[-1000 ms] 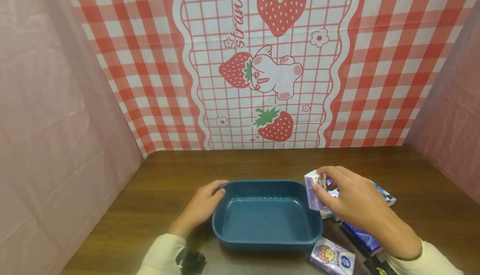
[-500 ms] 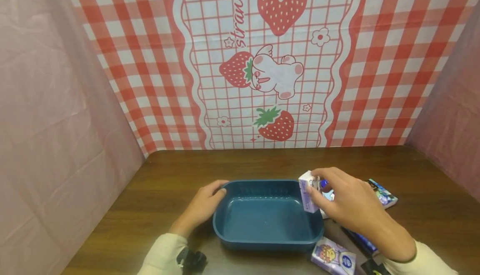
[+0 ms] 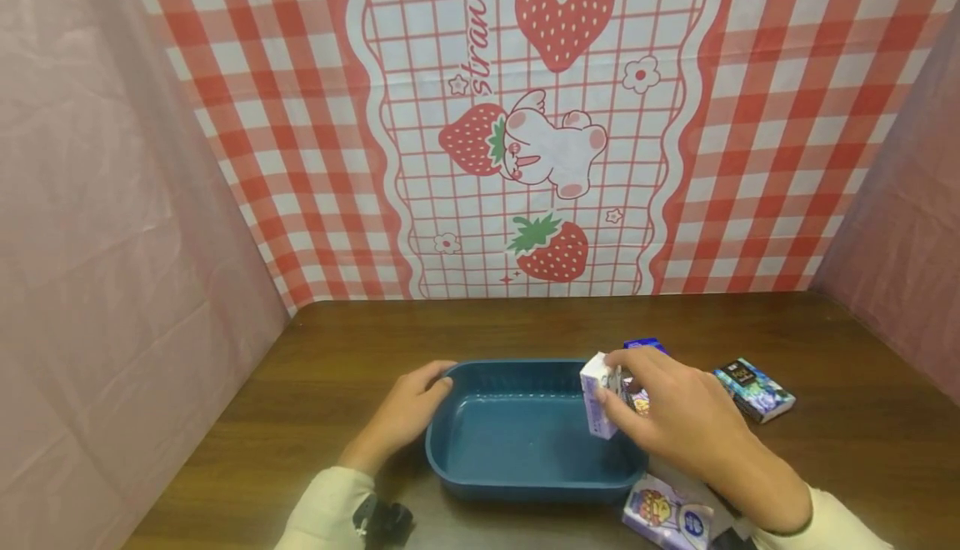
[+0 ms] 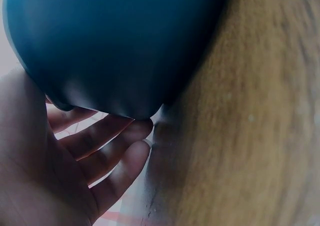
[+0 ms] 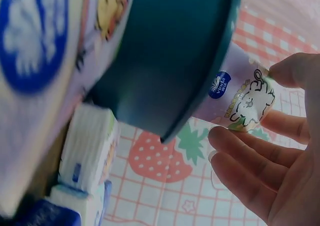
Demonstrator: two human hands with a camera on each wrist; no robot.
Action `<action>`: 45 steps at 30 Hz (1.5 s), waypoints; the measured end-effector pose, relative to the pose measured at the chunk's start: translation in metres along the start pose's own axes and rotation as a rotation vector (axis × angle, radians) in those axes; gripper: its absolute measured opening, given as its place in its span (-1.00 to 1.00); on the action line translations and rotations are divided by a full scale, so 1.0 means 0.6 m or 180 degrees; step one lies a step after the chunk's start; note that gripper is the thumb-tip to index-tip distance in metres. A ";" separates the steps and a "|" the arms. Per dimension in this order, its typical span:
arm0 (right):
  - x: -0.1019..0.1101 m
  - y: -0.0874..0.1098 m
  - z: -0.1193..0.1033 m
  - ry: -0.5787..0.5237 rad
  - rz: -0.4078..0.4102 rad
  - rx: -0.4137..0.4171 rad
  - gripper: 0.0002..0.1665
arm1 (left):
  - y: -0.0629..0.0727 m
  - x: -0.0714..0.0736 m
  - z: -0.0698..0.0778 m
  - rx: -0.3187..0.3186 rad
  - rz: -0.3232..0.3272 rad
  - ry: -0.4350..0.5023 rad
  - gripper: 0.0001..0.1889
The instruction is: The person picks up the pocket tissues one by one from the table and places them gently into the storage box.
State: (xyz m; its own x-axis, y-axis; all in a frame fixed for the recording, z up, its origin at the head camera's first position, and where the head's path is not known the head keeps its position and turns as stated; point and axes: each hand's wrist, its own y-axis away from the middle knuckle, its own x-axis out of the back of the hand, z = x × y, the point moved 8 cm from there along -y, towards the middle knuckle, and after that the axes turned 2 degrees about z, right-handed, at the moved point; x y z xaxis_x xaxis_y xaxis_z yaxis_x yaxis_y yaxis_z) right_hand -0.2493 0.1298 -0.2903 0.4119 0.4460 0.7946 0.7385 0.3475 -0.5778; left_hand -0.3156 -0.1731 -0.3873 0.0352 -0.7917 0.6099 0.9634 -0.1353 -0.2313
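Observation:
A purple-and-white pack of pocket tissues (image 3: 595, 400) stands on end between the thumb and fingers of my right hand (image 3: 682, 421), over the right side of a dark teal plastic basin (image 3: 536, 487). In the right wrist view the tissue pack (image 5: 235, 93) shows a blue brand oval and a cartoon animal, and its lower end goes behind the basin's rim (image 5: 225, 45). My left hand (image 3: 401, 408) holds the basin at its far left corner, thumb at the rim. The left wrist view has its fingers (image 4: 112, 151) along the basin's outer wall.
Right of the basin lie a purple tissue pack (image 3: 667, 512) at the front, a dark blue-green patterned pack (image 3: 753, 390) farther back, and a blue one (image 3: 645, 345) partly behind my right hand. A strawberry-print cloth (image 3: 551, 158) hangs at the table's (image 3: 352, 333) back.
My right hand has moved left with the tissue pack, from the basin's right rim to over its inside. More of the patterned pack now shows. The left hand and basin stay put.

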 end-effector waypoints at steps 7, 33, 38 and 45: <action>-0.018 0.005 -0.013 -0.0152 -0.0192 -0.0053 -0.54 | 0.000 0.000 0.003 -0.0034 0.0014 0.0021 -0.70; -0.079 0.025 -0.056 -0.0881 -0.1006 -0.0016 -0.59 | 0.000 0.000 0.002 -0.0029 -0.0013 0.0019 -0.69; -0.087 0.032 -0.064 -0.0871 -0.0997 0.0116 -0.61 | 0.000 0.000 0.001 -0.0061 -0.0009 0.0006 -0.69; -0.089 0.034 -0.075 -0.0807 -0.0792 0.0370 -0.59 | -0.001 0.000 0.002 -0.0089 0.0005 0.0033 -0.70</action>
State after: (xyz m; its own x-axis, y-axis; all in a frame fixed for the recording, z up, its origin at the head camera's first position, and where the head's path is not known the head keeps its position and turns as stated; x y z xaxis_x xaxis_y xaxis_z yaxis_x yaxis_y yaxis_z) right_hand -0.2321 0.0759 -0.3363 0.0714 0.5211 0.8505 0.7279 0.5557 -0.4017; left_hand -0.3159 -0.1720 -0.3861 0.0337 -0.7980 0.6017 0.9555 -0.1508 -0.2534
